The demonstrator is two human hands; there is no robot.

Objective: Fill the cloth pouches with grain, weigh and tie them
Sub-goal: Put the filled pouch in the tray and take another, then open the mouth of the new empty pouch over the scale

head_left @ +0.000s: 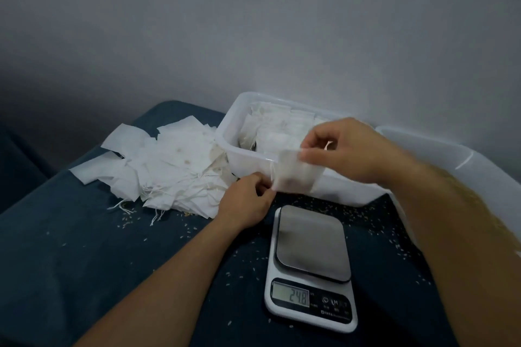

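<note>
A small white cloth pouch (296, 175) hangs in the air in front of the clear bin, above the far end of the scale. My right hand (349, 146) pinches its upper right edge between thumb and fingers. My left hand (248, 200) pinches its lower left corner, where the drawstring hangs. The digital kitchen scale (311, 265) lies below with a bare steel plate; its display reads 24.8. A heap of flat white pouches (169, 166) with loose strings lies to the left on the dark blue cloth.
A clear plastic bin (239, 155) holding several filled white pouches stands behind the held pouch. A larger clear tub (462, 160) with brownish grain sits at the right, partly behind my right forearm. Loose grains are scattered over the blue surface (84, 248). A grey wall rises behind.
</note>
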